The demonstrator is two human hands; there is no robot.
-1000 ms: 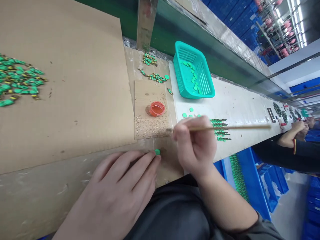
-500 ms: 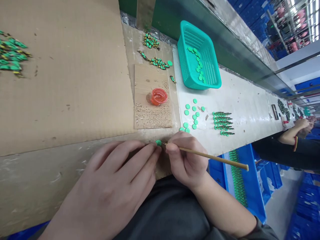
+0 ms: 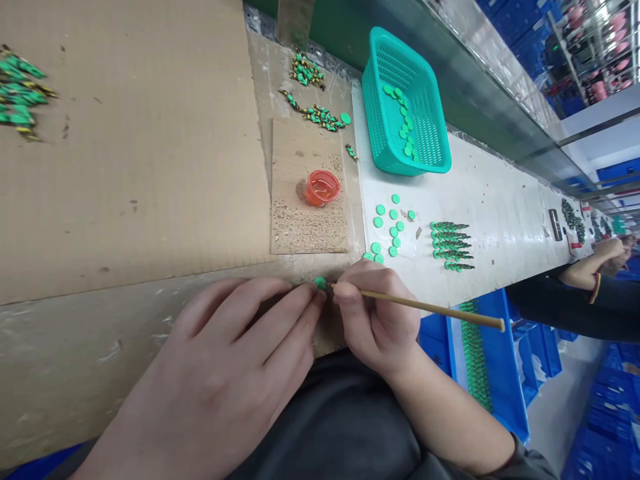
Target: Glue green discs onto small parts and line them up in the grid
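Observation:
My left hand (image 3: 230, 360) lies on the bench edge, its fingertips pressed together on a small green disc (image 3: 320, 283). My right hand (image 3: 377, 317) is closed around a thin wooden stick (image 3: 430, 308), whose tip touches that disc. Just beyond my right hand lie several loose green discs (image 3: 387, 227) and rows of small green painted pieces (image 3: 450, 245) on the white surface. A small red cup of liquid (image 3: 322, 187) stands on a speckled cardboard scrap (image 3: 307, 193).
A teal basket (image 3: 407, 107) with green discs stands at the back. Green-and-yellow pieces are heaped at far left (image 3: 20, 93) and behind the cup (image 3: 313, 93). A large cardboard sheet (image 3: 135, 133) covers the left. Another person's arms (image 3: 585, 277) work at right. Blue bins (image 3: 490, 360) sit below.
A second ago my right hand held the stick level near the loose discs; it has since come down toward me, putting the tip on the disc under my left fingertips. The view shifted slightly.

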